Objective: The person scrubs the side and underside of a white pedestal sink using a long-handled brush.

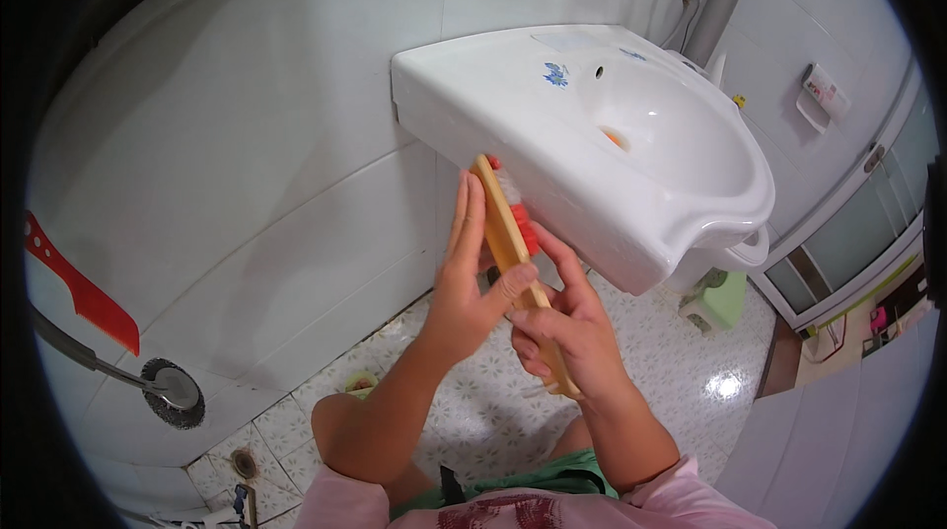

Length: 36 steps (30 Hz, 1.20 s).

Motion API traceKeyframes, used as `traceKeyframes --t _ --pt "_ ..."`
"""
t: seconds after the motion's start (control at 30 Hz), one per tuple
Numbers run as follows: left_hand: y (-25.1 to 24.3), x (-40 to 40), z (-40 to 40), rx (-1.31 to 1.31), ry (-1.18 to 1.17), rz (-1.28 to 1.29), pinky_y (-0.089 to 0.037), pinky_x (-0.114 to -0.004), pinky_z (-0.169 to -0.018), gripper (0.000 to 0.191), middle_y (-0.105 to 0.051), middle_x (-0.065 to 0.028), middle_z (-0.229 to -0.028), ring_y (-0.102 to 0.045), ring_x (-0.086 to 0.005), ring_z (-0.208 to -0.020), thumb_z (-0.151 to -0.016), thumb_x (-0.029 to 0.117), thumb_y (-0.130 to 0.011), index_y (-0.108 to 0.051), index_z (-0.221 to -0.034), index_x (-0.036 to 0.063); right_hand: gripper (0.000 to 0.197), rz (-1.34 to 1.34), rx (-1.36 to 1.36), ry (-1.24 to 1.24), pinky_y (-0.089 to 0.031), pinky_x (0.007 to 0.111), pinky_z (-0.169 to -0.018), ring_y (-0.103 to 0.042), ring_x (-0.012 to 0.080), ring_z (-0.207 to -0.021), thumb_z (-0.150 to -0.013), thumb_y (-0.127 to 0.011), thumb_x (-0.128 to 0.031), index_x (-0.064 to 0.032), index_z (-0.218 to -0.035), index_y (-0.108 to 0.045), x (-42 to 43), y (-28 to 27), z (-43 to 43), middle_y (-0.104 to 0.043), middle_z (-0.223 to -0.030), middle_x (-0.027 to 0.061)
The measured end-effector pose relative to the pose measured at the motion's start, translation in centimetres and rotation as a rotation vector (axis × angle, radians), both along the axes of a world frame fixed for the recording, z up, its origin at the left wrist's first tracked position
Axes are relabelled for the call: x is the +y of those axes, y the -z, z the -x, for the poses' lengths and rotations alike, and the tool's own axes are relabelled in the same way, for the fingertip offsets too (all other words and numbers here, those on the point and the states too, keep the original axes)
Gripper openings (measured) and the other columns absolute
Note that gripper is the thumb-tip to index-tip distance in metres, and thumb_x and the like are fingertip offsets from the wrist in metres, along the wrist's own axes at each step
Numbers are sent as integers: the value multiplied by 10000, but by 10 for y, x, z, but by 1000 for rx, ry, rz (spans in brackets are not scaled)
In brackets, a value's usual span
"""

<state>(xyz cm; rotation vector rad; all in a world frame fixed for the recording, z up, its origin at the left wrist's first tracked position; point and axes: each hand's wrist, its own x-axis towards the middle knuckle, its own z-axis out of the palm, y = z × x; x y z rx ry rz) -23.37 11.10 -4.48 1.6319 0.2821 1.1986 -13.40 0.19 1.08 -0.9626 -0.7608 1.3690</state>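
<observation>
A wooden-backed brush [507,229] with red and whitish bristles is held tilted in front of the white ceramic washbasin [533,159]. Its bristles face the basin's near side wall; whether they touch it cannot be told. My left hand [477,262] lies along the back of the brush, fingers extended near its upper end and thumb across its middle. My right hand [566,322] grips the lower part, with the thumb on the wood and the fingers around it. An orange patch shows at the basin's drain.
A red comb [85,288] and a round steel-wool scrubber [174,392] hang at the left tiled wall. A green plastic stool [725,299] stands beyond the basin. A floor drain [243,463] lies at lower left, and a framed glass door [836,240] is at right.
</observation>
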Motion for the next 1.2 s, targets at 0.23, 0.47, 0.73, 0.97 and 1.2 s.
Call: traceKeyframes --t 0.23,0.47,0.73,0.97,1.2 --pt "-10 10 12 82 -187 -62 -486 -366 -951 779 -296 -273 -1518 -534 -278 -1235 -886 217 -695 -266 -1471 -66 812 6 -20 33 -369 220 -411 -477 93 -559 -837 -548 30 -203 -1525 -185 18 -2 9 -554 -896 74" --pt "-23 -44 11 262 -214 -212 -493 -403 -947 771 -333 -359 -1444 -467 -448 -1267 -893 248 -668 -263 -1448 -104 852 24 -7 117 -378 203 -407 -487 89 -549 -801 -560 93 -159 -1527 -194 -33 -5 -1 -577 -943 86" --pt "-32 -35 15 296 -183 -167 -501 -413 -935 786 -309 -391 -1436 -492 -468 -1236 -915 284 -642 -230 -1448 -121 830 38 17 115 -377 209 -410 -488 98 -562 -807 -544 87 -153 -1523 -198 -19 -15 7 -585 -954 97" --pt "-23 6 18 183 -257 -124 -516 -368 -893 725 -287 -344 -1483 -585 -397 -1158 -940 240 -597 -225 -1465 -95 795 -14 -48 63 -375 220 -409 -480 94 -557 -816 -538 53 -152 -1511 -210 29 -8 15 -560 -830 66" --pt "-29 -5 17 195 -155 79 -532 -316 -784 723 -305 -294 -1504 -654 -239 -897 -933 218 -607 -231 -1478 -71 810 4 -46 57 -363 210 -410 -476 83 -567 -812 -562 44 -161 -1514 -214 19 -5 9 -558 -837 54"
